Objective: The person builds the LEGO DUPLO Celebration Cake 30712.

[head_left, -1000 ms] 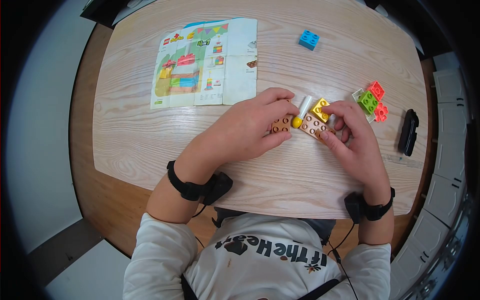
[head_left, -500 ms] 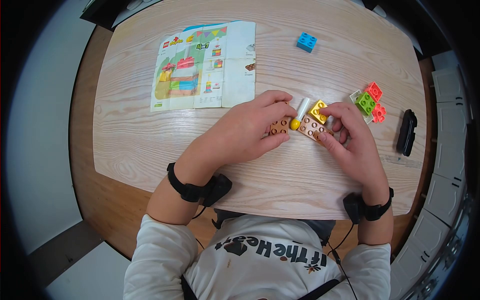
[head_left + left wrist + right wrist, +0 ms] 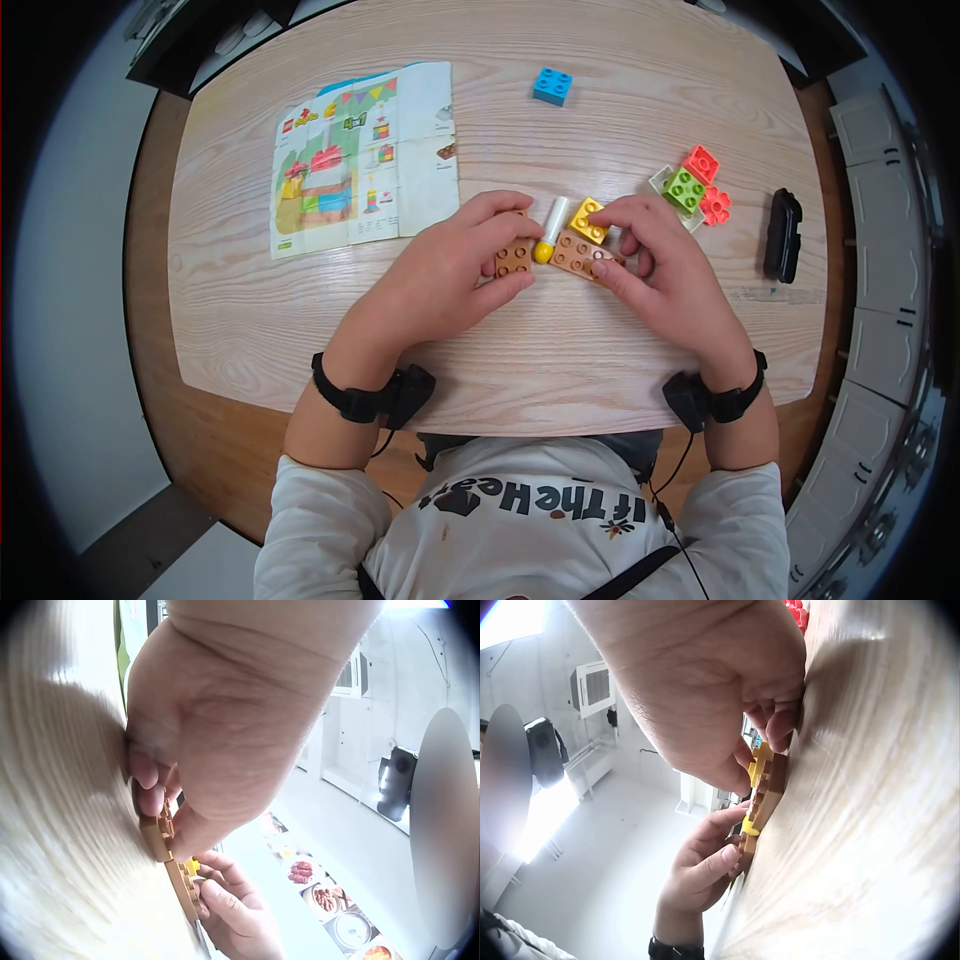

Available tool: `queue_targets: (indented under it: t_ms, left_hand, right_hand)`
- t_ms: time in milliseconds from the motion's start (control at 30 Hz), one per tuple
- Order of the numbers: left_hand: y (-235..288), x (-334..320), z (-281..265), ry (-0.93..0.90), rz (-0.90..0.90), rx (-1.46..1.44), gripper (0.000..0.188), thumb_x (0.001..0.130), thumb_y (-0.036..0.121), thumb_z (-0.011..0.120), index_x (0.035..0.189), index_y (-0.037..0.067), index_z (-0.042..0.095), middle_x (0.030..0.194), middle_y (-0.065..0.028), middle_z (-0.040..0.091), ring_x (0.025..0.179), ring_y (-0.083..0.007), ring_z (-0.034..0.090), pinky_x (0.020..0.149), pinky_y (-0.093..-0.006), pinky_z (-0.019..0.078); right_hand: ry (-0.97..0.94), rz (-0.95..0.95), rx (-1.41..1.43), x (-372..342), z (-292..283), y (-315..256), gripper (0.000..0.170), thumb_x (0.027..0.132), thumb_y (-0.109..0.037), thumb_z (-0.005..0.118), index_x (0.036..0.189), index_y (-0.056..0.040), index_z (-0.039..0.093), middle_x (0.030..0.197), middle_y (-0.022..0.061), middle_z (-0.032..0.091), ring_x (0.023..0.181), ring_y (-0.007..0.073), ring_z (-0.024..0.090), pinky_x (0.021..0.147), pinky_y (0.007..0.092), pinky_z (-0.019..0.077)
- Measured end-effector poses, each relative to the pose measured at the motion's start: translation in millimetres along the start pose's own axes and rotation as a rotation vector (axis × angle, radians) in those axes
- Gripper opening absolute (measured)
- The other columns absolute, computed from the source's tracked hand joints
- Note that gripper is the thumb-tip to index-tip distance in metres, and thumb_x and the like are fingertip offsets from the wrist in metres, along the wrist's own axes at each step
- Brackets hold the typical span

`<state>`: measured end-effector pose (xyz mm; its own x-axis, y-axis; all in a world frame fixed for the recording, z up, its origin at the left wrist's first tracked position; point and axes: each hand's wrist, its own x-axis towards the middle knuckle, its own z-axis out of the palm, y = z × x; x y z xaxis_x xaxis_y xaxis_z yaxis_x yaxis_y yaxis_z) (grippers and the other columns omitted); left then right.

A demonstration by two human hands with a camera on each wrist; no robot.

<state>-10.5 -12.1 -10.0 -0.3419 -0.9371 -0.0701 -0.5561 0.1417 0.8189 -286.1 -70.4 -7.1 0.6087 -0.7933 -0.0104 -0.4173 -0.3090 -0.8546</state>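
Note:
My left hand grips a brown toy brick by its sides, low at the table, fingers over its far part and thumb along its near edge. My right hand holds a second, longer brown brick, thumb at its near right end. The right index fingertip touches a yellow brick at the far side of that brown one. Between the two brown bricks lies a white stick with a yellow rounded end. Both wrist views show the brown bricks nearly end to end, studs facing away from the table.
A creased instruction sheet lies at the back left. One blue brick stands farther back. On the right are a green brick, a red brick, a red flower piece and a black case.
The head view has swung, so everything on the table appears farther left. Both hands keep their hold, and the bricks stay in nearly the same arrangement.

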Motion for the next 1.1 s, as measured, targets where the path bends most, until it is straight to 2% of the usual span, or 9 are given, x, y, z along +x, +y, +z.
queue_targets:
  t_ms: [467,867,1100]
  left_hand:
    - [-4,-1,3,0.011,0.001,-0.004,0.053,0.091,0.007,0.084,0.141,0.011,0.068,0.153,-0.0092,0.058,0.084,-0.0134,0.06,0.081,-0.0277,0.0573]
    - [-1,-2,3,0.026,-0.02,-0.028,0.064,0.086,-0.004,0.082,0.145,0.013,0.065,0.147,-0.0075,0.057,0.086,-0.0117,0.057,0.081,-0.0262,0.0555]
    - [1,-2,0,0.04,-0.01,-0.026,0.062,0.087,-0.006,0.078,0.145,0.013,0.066,0.147,-0.0066,0.057,0.087,-0.0108,0.057,0.08,-0.0246,0.0543]
  right_hand:
    - [0.059,0.017,-0.011,-1,3,2,0.041,0.095,-0.005,0.08,0.134,-0.0069,0.068,0.12,0.0054,0.06,0.091,0.0154,0.057,0.076,0.0272,0.0551]
    - [0.116,0.061,0.035,1,7,11,0.024,0.094,0.001,0.079,0.114,-0.0028,0.065,0.103,0.0046,0.056,0.081,0.0112,0.056,0.066,0.0253,0.0499]
    - [0.109,0.044,0.051,2,7,14,0.023,0.095,0.0,0.079,0.112,-0.0031,0.065,0.1,0.003,0.056,0.076,0.0091,0.054,0.065,0.0248,0.0483]
